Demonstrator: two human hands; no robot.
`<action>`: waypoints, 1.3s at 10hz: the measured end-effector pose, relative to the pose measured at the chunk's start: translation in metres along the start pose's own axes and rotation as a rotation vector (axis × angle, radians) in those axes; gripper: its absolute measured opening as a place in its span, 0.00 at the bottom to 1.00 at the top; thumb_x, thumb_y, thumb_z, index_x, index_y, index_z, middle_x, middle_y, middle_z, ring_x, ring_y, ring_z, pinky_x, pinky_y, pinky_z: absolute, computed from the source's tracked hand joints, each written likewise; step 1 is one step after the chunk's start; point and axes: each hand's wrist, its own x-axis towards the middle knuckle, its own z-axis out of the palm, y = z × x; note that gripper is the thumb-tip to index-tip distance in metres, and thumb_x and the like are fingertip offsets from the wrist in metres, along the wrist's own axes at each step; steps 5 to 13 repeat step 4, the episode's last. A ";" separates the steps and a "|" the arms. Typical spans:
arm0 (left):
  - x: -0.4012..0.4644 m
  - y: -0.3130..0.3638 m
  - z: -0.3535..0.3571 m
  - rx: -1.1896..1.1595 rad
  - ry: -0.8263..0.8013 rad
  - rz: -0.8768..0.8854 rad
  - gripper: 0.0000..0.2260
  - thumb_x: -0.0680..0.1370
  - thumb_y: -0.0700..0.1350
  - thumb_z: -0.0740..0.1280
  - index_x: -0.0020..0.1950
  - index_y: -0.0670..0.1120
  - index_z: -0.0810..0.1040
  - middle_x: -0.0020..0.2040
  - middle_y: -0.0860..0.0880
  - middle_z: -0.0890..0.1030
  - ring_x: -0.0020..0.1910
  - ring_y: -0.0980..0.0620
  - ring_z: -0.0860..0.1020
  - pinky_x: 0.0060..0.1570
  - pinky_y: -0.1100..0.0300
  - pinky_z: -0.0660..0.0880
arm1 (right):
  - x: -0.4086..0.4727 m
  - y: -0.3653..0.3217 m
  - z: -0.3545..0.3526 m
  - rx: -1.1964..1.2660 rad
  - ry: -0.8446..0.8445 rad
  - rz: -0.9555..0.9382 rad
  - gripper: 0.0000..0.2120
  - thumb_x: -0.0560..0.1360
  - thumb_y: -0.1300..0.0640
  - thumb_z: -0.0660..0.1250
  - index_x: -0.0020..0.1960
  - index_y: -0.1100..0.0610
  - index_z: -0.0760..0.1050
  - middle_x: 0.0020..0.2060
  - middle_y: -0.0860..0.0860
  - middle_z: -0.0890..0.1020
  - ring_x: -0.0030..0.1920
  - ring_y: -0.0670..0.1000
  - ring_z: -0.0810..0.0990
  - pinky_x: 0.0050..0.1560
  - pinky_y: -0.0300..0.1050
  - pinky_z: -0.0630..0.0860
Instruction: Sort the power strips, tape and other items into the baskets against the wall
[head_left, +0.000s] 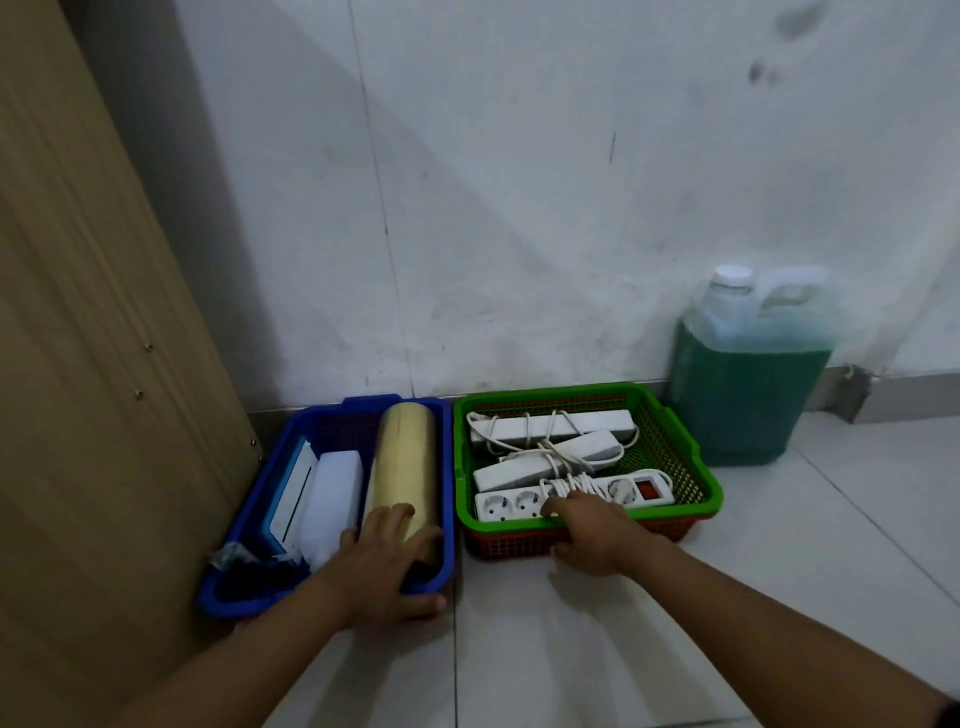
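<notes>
Two hands grip basket rims: the left hand (382, 564) holds the blue plastic basket (439, 519), tan tape roll (406, 465) under its fingertips, while the right hand (589, 535) curls over the green mesh basket (698, 470), white corded power strips (550, 457) just beyond; pushing unevenly risks snagging cords or tipping the roll.

No legible text, brand, number or sign anywhere. Plain white casings on the power strips (574, 499) at 5 o'clock in the green basket (709, 480); bare red switch (647, 489), no marking. Blank jug (748, 369) of green liquid at 3 o'clock. Unlabelled white boxes (317, 493) in the blue basket (228, 597) at 7 o'clock.
</notes>
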 end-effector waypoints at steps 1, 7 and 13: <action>0.005 0.010 -0.037 -0.014 0.044 -0.004 0.48 0.58 0.77 0.38 0.75 0.57 0.49 0.75 0.46 0.53 0.75 0.44 0.53 0.69 0.40 0.57 | -0.013 -0.015 -0.041 0.192 0.076 -0.066 0.25 0.72 0.58 0.70 0.67 0.52 0.69 0.63 0.55 0.76 0.61 0.54 0.75 0.60 0.48 0.74; 0.019 0.009 -0.202 -0.082 0.367 -0.111 0.29 0.77 0.63 0.55 0.74 0.51 0.57 0.75 0.43 0.54 0.74 0.43 0.55 0.71 0.48 0.55 | -0.178 -0.079 -0.308 0.697 1.017 -0.568 0.11 0.68 0.56 0.75 0.49 0.54 0.80 0.37 0.54 0.85 0.40 0.56 0.84 0.48 0.51 0.82; 0.019 0.009 -0.202 -0.082 0.367 -0.111 0.29 0.77 0.63 0.55 0.74 0.51 0.57 0.75 0.43 0.54 0.74 0.43 0.55 0.71 0.48 0.55 | -0.178 -0.079 -0.308 0.697 1.017 -0.568 0.11 0.68 0.56 0.75 0.49 0.54 0.80 0.37 0.54 0.85 0.40 0.56 0.84 0.48 0.51 0.82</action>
